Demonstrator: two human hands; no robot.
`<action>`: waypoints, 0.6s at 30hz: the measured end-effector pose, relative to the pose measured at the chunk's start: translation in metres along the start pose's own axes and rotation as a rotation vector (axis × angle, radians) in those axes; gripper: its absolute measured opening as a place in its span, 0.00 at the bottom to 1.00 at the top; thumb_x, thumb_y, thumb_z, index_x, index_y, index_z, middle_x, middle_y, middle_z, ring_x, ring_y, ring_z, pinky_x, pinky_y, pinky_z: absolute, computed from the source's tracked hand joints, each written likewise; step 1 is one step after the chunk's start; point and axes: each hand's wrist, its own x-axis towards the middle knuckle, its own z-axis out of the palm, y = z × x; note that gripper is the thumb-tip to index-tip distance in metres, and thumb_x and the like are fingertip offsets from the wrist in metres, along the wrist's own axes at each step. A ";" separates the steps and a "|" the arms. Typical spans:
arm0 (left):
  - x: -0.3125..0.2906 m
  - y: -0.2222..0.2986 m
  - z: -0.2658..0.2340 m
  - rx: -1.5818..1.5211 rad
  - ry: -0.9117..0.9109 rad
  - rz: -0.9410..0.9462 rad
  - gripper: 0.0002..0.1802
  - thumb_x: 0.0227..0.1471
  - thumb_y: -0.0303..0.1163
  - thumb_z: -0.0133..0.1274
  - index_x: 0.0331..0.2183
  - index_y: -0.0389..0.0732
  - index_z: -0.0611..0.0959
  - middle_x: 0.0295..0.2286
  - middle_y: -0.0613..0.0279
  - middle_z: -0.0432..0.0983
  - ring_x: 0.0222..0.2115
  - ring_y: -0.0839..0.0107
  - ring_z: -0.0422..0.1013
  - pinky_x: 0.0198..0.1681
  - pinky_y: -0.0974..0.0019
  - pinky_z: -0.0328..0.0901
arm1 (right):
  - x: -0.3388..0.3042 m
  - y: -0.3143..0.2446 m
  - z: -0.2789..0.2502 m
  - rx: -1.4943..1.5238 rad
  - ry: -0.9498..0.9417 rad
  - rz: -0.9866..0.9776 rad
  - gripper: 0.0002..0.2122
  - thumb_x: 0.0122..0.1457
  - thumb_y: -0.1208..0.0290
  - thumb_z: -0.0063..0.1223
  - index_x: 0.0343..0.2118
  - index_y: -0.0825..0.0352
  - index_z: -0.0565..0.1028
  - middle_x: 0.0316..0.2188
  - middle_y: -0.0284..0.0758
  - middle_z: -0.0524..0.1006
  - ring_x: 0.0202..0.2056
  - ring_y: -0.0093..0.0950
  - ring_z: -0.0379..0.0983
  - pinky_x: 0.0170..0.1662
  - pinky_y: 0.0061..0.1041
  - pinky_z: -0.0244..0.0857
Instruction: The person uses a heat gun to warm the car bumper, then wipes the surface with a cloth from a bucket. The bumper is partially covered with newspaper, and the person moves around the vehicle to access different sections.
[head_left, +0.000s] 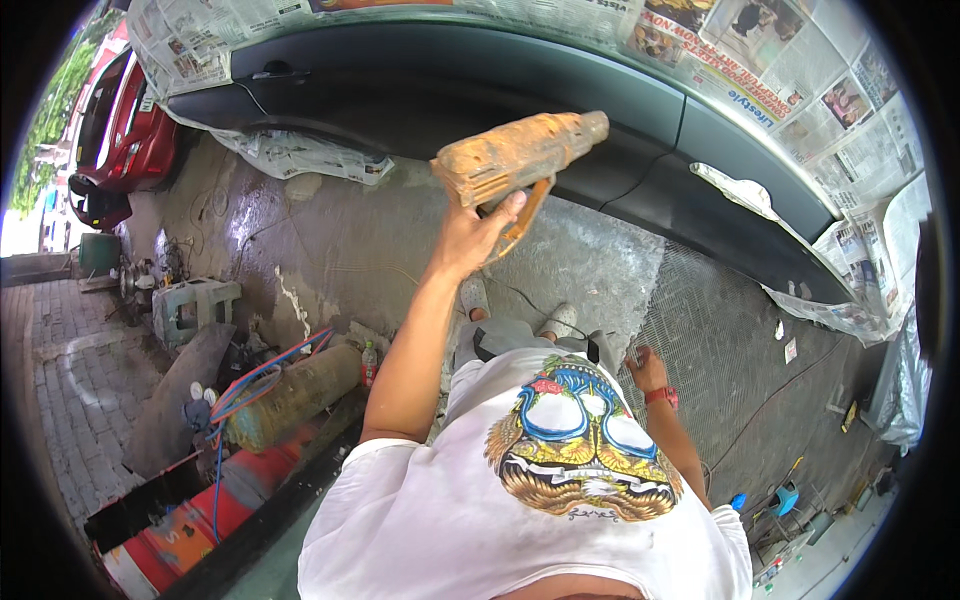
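My left hand (472, 238) is raised in front of me and wrapped round the handle of a worn, orange-stained heat gun (515, 152). The gun's metal nozzle points right and slightly up, close to the dark grey side of a car (385, 88). An orange guard loop hangs below the gun's body. My right hand (649, 370) hangs low beside my hip with nothing in it, its fingers loosely bent and apart.
Newspaper sheets (760, 70) mask the upper car. A red car (140, 130) stands far left. Nearer left are a gas cylinder (300, 395) with red and blue hoses and a grey stool (195, 305). Cords trail over the floor.
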 end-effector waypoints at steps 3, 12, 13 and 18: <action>0.019 0.011 -0.049 -0.030 0.053 0.019 0.22 0.58 0.40 0.64 0.47 0.34 0.81 0.39 0.61 0.79 0.36 0.73 0.75 0.42 0.66 0.72 | -0.031 0.011 0.027 -0.023 -0.049 0.228 0.26 0.54 0.53 0.66 0.50 0.66 0.77 0.43 0.51 0.82 0.46 0.50 0.79 0.49 0.44 0.72; 0.058 0.002 -0.197 -0.280 0.379 0.070 0.20 0.59 0.40 0.64 0.47 0.36 0.81 0.37 0.64 0.78 0.35 0.77 0.74 0.41 0.70 0.71 | -0.038 -0.034 0.112 0.260 0.026 0.294 0.25 0.58 0.56 0.63 0.52 0.71 0.76 0.39 0.51 0.83 0.45 0.46 0.81 0.51 0.39 0.72; 0.060 0.002 -0.210 -0.316 0.379 0.066 0.20 0.59 0.40 0.63 0.47 0.37 0.81 0.37 0.66 0.77 0.36 0.77 0.73 0.43 0.70 0.71 | -0.037 -0.057 0.104 0.229 0.023 0.258 0.24 0.59 0.56 0.63 0.52 0.71 0.75 0.38 0.49 0.83 0.43 0.44 0.81 0.49 0.39 0.72; 0.081 -0.010 -0.270 -0.445 0.507 0.109 0.17 0.61 0.41 0.62 0.46 0.40 0.81 0.35 0.67 0.75 0.36 0.78 0.71 0.45 0.68 0.70 | -0.011 -0.109 0.112 0.353 0.080 0.259 0.23 0.60 0.58 0.62 0.51 0.70 0.75 0.39 0.48 0.83 0.41 0.41 0.82 0.46 0.37 0.73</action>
